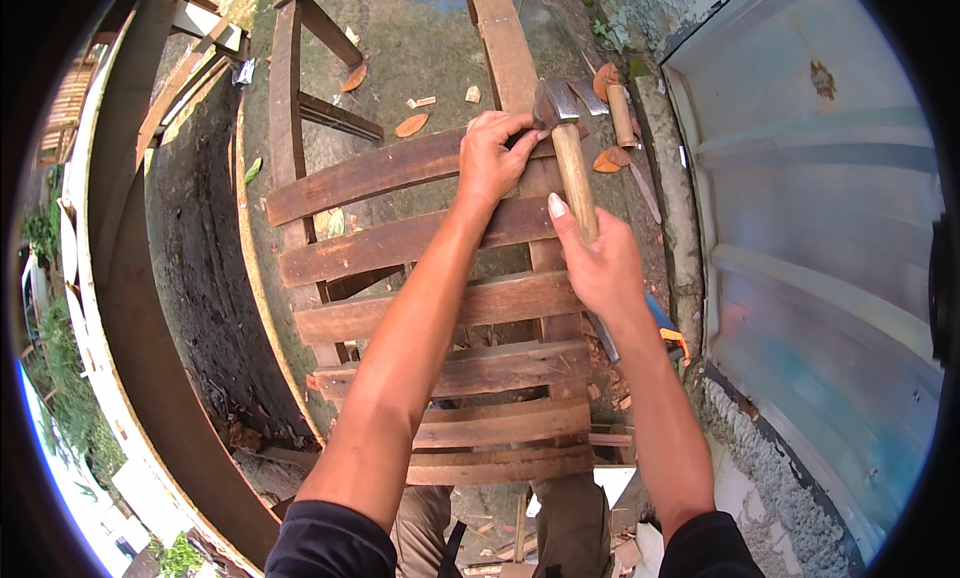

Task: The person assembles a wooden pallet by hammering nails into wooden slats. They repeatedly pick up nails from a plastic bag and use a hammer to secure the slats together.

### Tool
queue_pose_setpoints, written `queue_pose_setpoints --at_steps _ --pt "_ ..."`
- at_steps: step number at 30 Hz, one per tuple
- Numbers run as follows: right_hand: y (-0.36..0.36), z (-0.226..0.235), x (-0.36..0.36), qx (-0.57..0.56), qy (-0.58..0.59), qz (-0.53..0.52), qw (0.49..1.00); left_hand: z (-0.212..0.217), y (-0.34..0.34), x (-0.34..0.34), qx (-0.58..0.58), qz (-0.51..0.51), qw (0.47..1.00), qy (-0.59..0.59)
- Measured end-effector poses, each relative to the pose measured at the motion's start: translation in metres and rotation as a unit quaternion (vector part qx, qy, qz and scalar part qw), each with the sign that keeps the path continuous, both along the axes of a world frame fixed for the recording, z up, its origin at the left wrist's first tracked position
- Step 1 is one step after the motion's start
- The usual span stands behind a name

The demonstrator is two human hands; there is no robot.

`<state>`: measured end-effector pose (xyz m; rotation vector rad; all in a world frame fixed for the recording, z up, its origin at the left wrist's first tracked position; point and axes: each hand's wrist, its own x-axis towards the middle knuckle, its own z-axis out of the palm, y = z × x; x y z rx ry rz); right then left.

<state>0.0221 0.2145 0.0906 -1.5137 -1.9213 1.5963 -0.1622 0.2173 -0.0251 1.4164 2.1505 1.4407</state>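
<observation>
My right hand [605,263] is wrapped round the wooden handle of a claw hammer [572,173]. The metal head is over the right end of the farthest wooden slat [375,178], close to my left fingertips. My left hand [492,156] rests on that slat with thumb and forefinger pinched together beside the hammer head. Whatever the pinch holds is too small to make out. Several dark brown slats lie crosswise, with gaps between them, on a wooden frame whose left rail [287,98] and right rail [503,43] run away from me.
A grey metal panel [810,178] stands along the right side. Near my right forearm lies a tool with a blue and orange handle [672,330]. A short wooden piece [621,116] and dry leaves [411,126] are on the ground. Large boards [150,308] rise at the left.
</observation>
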Motion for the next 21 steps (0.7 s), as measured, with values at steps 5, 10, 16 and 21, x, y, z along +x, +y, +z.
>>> queue_pose_setpoints --at_steps 5,10,16,21 --pt "-0.003 0.0 0.001 0.053 0.014 -0.002 0.999 0.002 -0.003 -0.002 -0.018 -0.005 1.0 0.007" --pt "0.0 -0.002 0.004 0.041 0.005 0.004 0.999 -0.001 -0.001 -0.003 -0.016 -0.001 1.0 0.0" --pt "-0.012 0.021 0.013 0.03 0.047 -0.02 0.998 0.01 -0.005 -0.004 -0.016 -0.048 0.996 -0.07" --pt "-0.029 0.036 0.033 -0.003 0.098 -0.047 0.994 0.016 -0.008 -0.054 0.015 0.055 0.998 -0.034"
